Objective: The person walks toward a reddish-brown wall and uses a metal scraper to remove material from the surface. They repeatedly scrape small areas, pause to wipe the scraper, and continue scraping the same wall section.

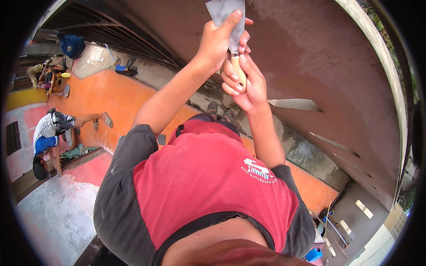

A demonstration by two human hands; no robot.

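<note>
Both my hands are raised at the top of the view on a putty knife with a metal blade and pale wooden handle. My left hand is closed on the blade, thumb across its face and fingertips round its right edge. Just below it, my right hand wraps its fingers round the handle. The knife is close to a large brown, smeared surface that fills the upper right.
At the left a co-worker bends over a pink-and-white patched surface. Below me runs an orange floor beside a grey concrete strip. A dark blue bag and black metal bars are upper left; poles lean lower right.
</note>
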